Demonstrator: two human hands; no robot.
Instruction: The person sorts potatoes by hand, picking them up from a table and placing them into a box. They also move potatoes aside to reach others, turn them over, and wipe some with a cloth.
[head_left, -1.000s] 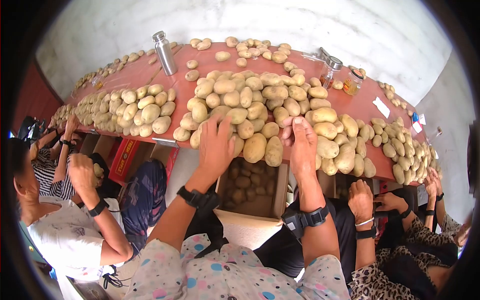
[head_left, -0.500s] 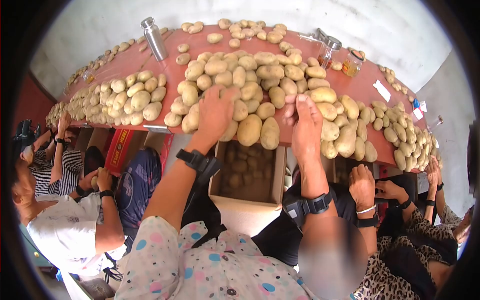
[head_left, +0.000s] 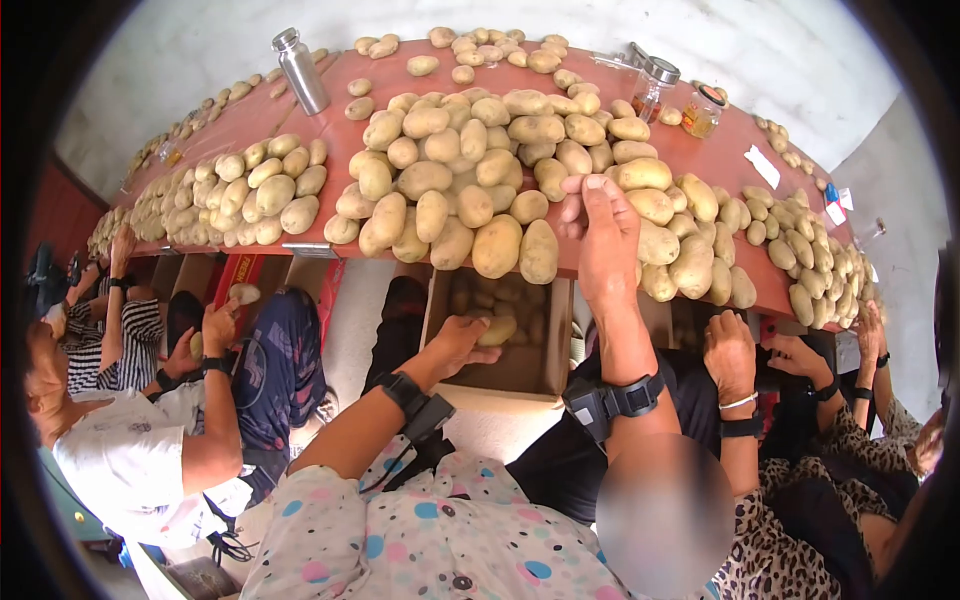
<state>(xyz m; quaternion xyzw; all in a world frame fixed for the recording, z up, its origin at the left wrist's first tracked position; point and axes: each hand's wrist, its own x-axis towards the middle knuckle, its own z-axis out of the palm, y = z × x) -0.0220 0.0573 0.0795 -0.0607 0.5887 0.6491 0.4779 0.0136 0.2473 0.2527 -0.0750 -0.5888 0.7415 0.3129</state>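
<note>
My left hand (head_left: 462,343) is closed on a potato (head_left: 497,331) over an open cardboard box (head_left: 563,345) below the table edge. More potatoes (head_left: 505,291) lie inside that box. At the front of the red table (head_left: 345,165), my right hand (head_left: 608,240) rests beside the potato pile (head_left: 445,180), thumb up and fingers loosely curved. No object shows in it, though its palm side is partly hidden. Both wrists wear black strapped devices.
A steel bottle (head_left: 300,72), a glass jar (head_left: 655,88) and a lidded jar (head_left: 703,112) stand farther back. Other potato heaps (head_left: 235,195) line the table. One co-worker (head_left: 150,440) sits at left holding potatoes; other people's hands (head_left: 730,355) are close at right.
My left hand has moved from the pile down to above the box, now with a potato in it. My right hand has stayed nearly in place. The left co-worker's hand has risen.
</note>
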